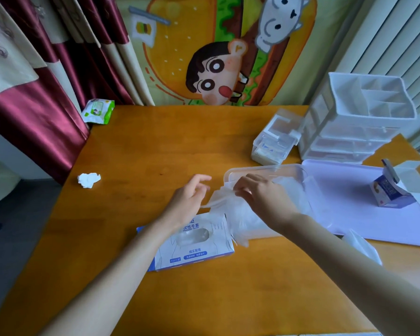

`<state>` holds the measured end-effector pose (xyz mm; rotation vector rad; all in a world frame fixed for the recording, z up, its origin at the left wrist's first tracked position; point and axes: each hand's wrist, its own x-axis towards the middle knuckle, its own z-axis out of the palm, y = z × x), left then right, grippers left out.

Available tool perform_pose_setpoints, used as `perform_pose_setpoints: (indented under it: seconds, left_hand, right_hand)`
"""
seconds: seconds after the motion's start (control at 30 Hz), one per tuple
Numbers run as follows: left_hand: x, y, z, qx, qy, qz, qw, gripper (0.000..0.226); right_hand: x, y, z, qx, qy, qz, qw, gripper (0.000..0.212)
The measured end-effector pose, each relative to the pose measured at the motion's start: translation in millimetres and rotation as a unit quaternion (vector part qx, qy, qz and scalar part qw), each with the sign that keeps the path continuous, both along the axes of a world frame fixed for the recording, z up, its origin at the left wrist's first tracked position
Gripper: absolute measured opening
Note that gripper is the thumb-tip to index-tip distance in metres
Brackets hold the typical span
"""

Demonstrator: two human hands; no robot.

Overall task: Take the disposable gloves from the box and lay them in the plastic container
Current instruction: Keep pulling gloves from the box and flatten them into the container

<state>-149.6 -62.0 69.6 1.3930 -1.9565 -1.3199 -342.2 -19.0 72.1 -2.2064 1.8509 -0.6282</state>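
Across the orange wooden counter [155, 146], outlying items frame the work area: a crumpled white tissue [89, 180] at left, a green-and-white wipes packet [98, 111] at the far left corner beside the maroon satin curtain [34, 98], and a white plastic drawer organiser [359, 122] with a divided top tray at far right. A small clear drawer unit [274, 141] stands just beside the organiser. A pale lilac flat lid [361, 207] lies to the right and carries a small blue-and-white carton [388, 192] with open flaps.

The right forearm crosses the near right corner of the clear rectangular plastic container [264, 168] and hides part of it.

The right hand [262, 197] keeps a narrow grip, fingertips pinching the bunched top of the disposable gloves [230, 212] at the container's left rim. The bundle hangs below the grip and spills over that rim towards the blue-and-white cardboard box [197, 253], which lies flat just beside the container. A thin tail of film runs to the left hand [188, 198], whose fingers are loosely spread; whether its grip holds that tail cannot be told.

The gloves are thin, crinkled, translucent film. The container is glossy with rounded corners. The box top has an oval opening.
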Motion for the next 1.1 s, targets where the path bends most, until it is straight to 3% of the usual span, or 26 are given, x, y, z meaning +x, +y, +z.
perform_pose_setpoints:
  seconds: [0.1,0.27,0.37,0.43,0.5,0.57,0.67,0.8,0.97,1.1]
  left_hand:
    - [-9.1,5.1,3.2,-0.005,0.031,-0.068,0.997,0.049]
    - [-23.2,9.5,4.2,-0.095,0.045,-0.075,0.992,0.024]
    - [-25.6,2.3,4.2,-0.17,-0.027,-0.05,0.984,0.009]
    - [-27.7,-1.4,9.1,-0.219,-0.104,-0.05,0.969,0.005]
    - [-31.4,-2.0,15.2,-0.26,-0.175,-0.056,0.948,0.012]
    - [-36.6,-1.3,20.1,-0.284,-0.205,-0.066,0.934,0.014]
    - [-43.5,-1.4,25.9,-0.285,-0.196,-0.073,0.935,0.016]
    - [-42.3,-8.0,30.1,-0.208,-0.155,-0.072,0.963,0.011]
    - [-45.1,-27.2,25.8,-0.172,-0.131,-0.074,0.974,0.004]
    - [-65.3,-40.1,34.8,-0.199,-0.094,-0.065,0.973,0.004]
  right_hand:
    - [-2.0,-0.4,7.2,-0.009,-0.062,0.024,0.998,0.004]
    - [-8.6,0.5,12.0,0.03,-0.116,0.047,0.992,0.009]
    - [-9.7,3.4,11.1,-0.008,-0.105,0.025,0.994,0.015]
    - [-5.7,9.5,14.0,-0.029,-0.157,-0.036,0.987,0.017]
    - [3.4,16.9,21.0,0.041,-0.244,-0.069,0.966,0.033]
    - [12.2,22.9,24.6,0.118,-0.274,-0.058,0.953,0.049]
    - [7.9,22.0,16.6,0.127,-0.228,-0.053,0.964,0.048]
    - [-15.5,15.5,14.6,0.106,-0.17,-0.08,0.976,0.016]
    - [-54.0,6.1,19.8,0.111,-0.126,-0.107,0.98,0.03]
    - [-79.7,-9.2,31.6,0.071,-0.076,-0.162,0.981,0.004]
